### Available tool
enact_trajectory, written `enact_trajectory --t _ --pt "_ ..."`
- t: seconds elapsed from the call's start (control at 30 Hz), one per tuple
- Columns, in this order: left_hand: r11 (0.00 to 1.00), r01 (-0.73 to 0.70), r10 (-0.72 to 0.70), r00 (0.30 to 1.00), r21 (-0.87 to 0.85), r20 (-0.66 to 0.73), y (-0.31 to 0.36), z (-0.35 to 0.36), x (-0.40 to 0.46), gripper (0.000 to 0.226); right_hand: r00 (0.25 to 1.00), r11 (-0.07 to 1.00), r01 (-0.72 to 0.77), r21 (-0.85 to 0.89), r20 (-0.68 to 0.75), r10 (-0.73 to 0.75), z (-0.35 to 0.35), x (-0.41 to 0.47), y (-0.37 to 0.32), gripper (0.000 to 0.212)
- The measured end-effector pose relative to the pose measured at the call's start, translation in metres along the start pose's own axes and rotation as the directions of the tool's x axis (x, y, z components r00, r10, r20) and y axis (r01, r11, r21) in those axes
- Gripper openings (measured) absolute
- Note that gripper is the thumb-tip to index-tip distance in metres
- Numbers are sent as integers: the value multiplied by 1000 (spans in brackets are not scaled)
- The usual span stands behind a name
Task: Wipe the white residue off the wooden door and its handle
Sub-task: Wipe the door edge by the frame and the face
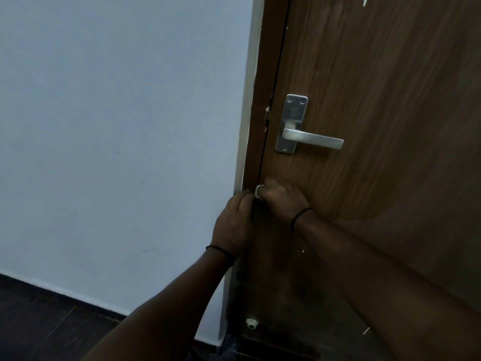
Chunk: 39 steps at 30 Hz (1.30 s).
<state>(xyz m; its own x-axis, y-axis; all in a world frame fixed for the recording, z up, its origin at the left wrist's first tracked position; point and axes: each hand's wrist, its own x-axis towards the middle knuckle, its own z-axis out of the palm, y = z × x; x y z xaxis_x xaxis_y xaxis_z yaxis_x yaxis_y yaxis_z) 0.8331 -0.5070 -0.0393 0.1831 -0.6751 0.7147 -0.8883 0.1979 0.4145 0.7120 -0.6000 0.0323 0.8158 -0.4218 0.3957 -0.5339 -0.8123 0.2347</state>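
Note:
The brown wooden door (pixel 377 87) fills the right side, with a silver lever handle (pixel 312 139) on a metal plate. My right hand (pixel 282 198) is closed around a small white wad (pixel 259 192), pressed near the door's left edge below the handle. My left hand (pixel 234 225) meets it from the left, fingertips touching the same wad at the door frame (pixel 256 142). White specks (pixel 299 252) mark the door lower down, and a white streak (pixel 365 1) shows at the top. Most of the wad is hidden by my fingers.
A pale blue-white wall (pixel 117 126) takes up the left half. Dark floor (pixel 39 321) lies at the bottom left. A small white round stopper (pixel 251 323) sits low on the door, near a short white mark (pixel 366 330).

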Motion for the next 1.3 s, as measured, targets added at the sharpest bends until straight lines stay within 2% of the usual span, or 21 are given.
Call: enact_trajectory --t 0.07,0.23,0.27,0.33,0.43,0.57,0.63,0.73,0.87,0.97,1.03,1.2,1.3 --pt "998 63 -63 998 0 26 4 2 3 52 997 999 -39 23 -67 41 -10 -14 15 17" --pt "985 173 -174 979 17 103 15 14 6 53 936 982 -122 142 -312 162 -37 -18 38 15" --pt "980 197 -195 973 -1 123 19 15 5 58 936 978 -130 163 -306 175 -40 -14 34 14" --pt "967 253 -246 956 -30 157 23 19 -1 68 960 974 -154 166 -207 187 -37 -11 22 14" --pt "926 376 -356 903 -40 241 21 24 -10 62 988 986 -144 -84 -62 139 -21 -17 6 21" --pt "924 381 -366 867 22 338 15 27 -21 64 986 972 -151 -181 49 162 -4 -33 4 29" --pt "922 386 -373 866 28 333 13 27 -22 62 991 974 -123 -192 31 131 -5 -33 2 26" --pt "926 377 -359 883 -3 302 16 24 -15 61 990 971 -121 -209 -102 101 -16 -17 -3 12" --pt "944 330 -317 916 -13 248 22 18 3 62 977 972 -161 -171 -170 132 -28 5 -2 21" --pt "952 304 -303 926 31 224 26 12 13 66 971 971 -205 -127 -155 185 -28 -17 13 24" --pt "959 281 -283 937 41 204 32 8 19 64 959 969 -246 -33 -151 239 -30 -43 27 24" --pt "978 209 -208 968 7 141 48 1 37 60 861 896 -408 173 -253 441 -64 -65 56 14" --pt "976 211 -208 976 -57 61 56 -3 47 55 840 883 -424 200 -278 466 -88 -55 56 15"
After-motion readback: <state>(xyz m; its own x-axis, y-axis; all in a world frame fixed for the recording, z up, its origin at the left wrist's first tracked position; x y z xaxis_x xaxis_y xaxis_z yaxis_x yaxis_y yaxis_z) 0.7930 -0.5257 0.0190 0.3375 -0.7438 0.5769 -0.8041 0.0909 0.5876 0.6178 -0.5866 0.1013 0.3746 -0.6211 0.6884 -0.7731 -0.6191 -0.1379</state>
